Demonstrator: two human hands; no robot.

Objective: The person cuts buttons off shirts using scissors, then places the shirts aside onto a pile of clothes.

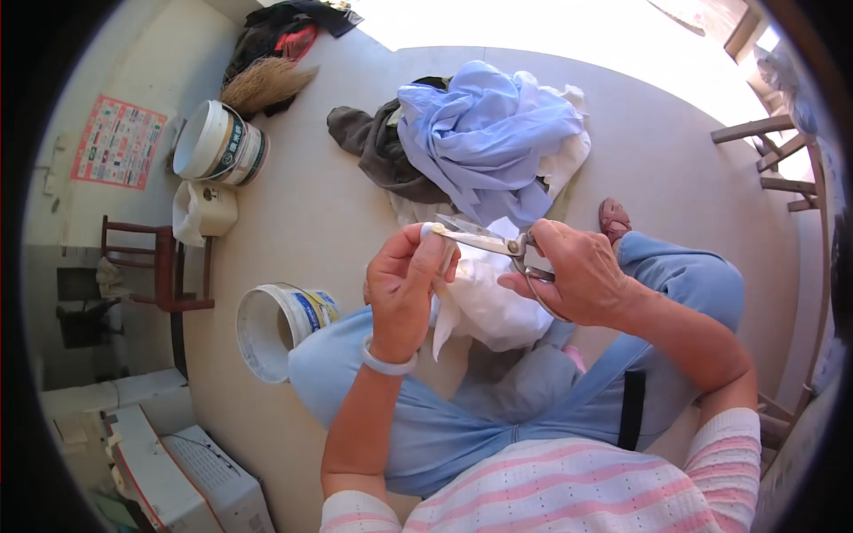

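Note:
My right hand (582,271) is closed round the handles of metal scissors (514,247), whose parted blades point left. At the blade tips, my left hand (407,275) pinches a piece of white cloth (493,298). The rest of that cloth hangs down between my knees. Just beyond my hands lies a heap of clothes on the floor, with a light blue garment (484,133) on top and a dark grey one (413,164) at its left side.
An open bucket (265,333) stands left of my knee. Farther left are another bucket (206,142), a broom (267,82), a wooden chair (164,266) and boxes (209,471). Wooden furniture (786,151) stands at the right.

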